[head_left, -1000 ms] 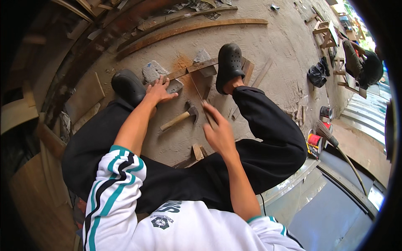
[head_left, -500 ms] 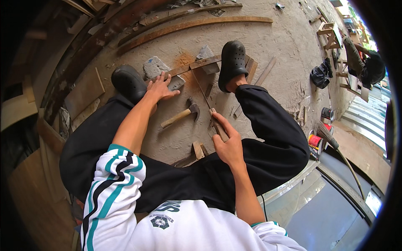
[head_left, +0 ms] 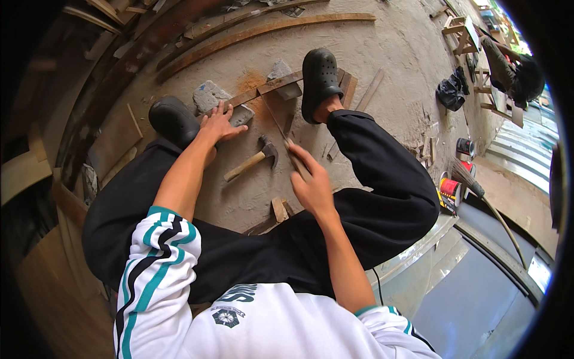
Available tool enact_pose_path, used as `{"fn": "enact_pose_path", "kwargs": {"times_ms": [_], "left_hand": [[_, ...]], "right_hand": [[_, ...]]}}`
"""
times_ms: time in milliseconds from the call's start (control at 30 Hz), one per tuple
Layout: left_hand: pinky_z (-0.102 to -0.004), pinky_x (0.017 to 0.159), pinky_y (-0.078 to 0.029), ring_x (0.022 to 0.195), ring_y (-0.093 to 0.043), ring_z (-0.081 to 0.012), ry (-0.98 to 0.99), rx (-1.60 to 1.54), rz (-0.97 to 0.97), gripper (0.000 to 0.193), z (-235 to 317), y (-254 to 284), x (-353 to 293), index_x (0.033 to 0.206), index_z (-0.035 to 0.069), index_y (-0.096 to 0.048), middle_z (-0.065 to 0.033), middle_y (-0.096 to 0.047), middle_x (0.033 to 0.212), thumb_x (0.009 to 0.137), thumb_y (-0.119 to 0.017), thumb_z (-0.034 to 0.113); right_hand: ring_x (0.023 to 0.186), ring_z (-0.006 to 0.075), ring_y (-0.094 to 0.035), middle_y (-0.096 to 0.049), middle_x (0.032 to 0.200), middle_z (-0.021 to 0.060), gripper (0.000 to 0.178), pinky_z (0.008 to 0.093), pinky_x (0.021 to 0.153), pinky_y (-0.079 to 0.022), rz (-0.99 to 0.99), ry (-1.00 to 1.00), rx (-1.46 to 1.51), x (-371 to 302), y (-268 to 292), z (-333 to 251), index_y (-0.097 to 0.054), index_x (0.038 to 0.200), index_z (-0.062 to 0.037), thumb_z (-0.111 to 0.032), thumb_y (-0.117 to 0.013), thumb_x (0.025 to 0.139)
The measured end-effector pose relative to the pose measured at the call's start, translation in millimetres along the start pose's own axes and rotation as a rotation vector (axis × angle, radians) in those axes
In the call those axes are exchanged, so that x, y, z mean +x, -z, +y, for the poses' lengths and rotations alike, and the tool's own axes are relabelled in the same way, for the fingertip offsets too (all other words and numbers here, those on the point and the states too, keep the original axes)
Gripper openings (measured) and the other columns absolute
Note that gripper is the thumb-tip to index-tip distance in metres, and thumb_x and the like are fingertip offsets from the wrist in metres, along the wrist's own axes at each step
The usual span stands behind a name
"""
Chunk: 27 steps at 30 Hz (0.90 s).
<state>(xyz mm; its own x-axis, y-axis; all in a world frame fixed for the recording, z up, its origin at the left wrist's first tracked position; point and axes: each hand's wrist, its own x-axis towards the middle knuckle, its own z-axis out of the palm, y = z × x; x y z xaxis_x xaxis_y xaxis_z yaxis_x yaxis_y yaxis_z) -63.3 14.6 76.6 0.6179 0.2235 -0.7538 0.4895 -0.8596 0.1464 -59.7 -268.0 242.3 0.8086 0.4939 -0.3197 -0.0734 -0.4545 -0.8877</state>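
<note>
My left hand [head_left: 217,124] lies with fingers spread on a narrow wooden strip [head_left: 244,97], pressing it down by the left shoe. The strip rests across two concrete chunks [head_left: 206,94], and my right shoe [head_left: 320,81] stands over its right end. In my right hand [head_left: 312,184] is the wooden handle of a handsaw [head_left: 274,119]. Its thin blade slants away from me, and its far end meets the strip between the chunks. A claw hammer [head_left: 246,166] with a wooden handle lies on the ground between my hands.
Orange sawdust [head_left: 251,81] is spread behind the strip. Long boards [head_left: 269,27] lie farther off. Offcuts [head_left: 279,210] sit close to my legs. On the right are paint cans [head_left: 449,190], a broom [head_left: 469,179], a black plastic bag [head_left: 452,90] and a wooden stool [head_left: 461,33].
My right hand has pushed the saw slightly forward along the strip's edge. My left hand keeps its place on the strip. The whole view has shifted a little.
</note>
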Motion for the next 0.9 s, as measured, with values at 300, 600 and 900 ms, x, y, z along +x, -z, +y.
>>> {"fn": "enact_pose_path", "kwargs": {"times_ms": [300, 600, 900], "left_hand": [[-0.0528, 0.117, -0.019, 0.149, -0.014, -0.0317, 0.013, -0.018, -0.019, 0.105, -9.1, -4.2, 4.1, 0.156, 0.018, -0.013, -0.0115, 0.0, 0.163, 0.078, -0.052, 0.075], [-0.053, 0.118, -0.019, 0.149, -0.013, -0.0323, 0.002, -0.023, -0.018, 0.104, -4.8, -5.7, 1.8, 0.156, 0.017, -0.013, -0.0117, -0.001, 0.163, 0.079, -0.051, 0.075], [-0.0525, 0.118, -0.018, 0.149, -0.012, -0.0308, -0.017, -0.022, -0.019, 0.101, 0.6, -4.8, 6.2, 0.156, 0.018, -0.014, -0.0099, 0.0, 0.163, 0.081, -0.051, 0.073]], "right_hand": [[0.119, 0.0259, -0.06, -0.063, 0.127, 0.0169, 0.053, 0.0321, 0.1, -0.044, -0.005, -0.032, -0.059, -15.9, -1.1, -10.6, -0.056, 0.131, -0.0065, -0.002, -0.052, 0.079], [0.121, 0.0268, -0.059, -0.062, 0.129, 0.0167, 0.055, 0.0326, 0.102, -0.042, -0.001, -0.064, -0.032, 53.3, -34.7, 16.8, -0.056, 0.131, -0.0041, 0.002, -0.049, 0.077], [0.116, 0.0325, -0.06, -0.064, 0.124, 0.0185, 0.054, 0.0345, 0.1, -0.044, 0.037, 0.036, -0.033, 45.9, -21.8, 29.4, -0.056, 0.131, -0.0074, -0.003, -0.051, 0.078]]}}
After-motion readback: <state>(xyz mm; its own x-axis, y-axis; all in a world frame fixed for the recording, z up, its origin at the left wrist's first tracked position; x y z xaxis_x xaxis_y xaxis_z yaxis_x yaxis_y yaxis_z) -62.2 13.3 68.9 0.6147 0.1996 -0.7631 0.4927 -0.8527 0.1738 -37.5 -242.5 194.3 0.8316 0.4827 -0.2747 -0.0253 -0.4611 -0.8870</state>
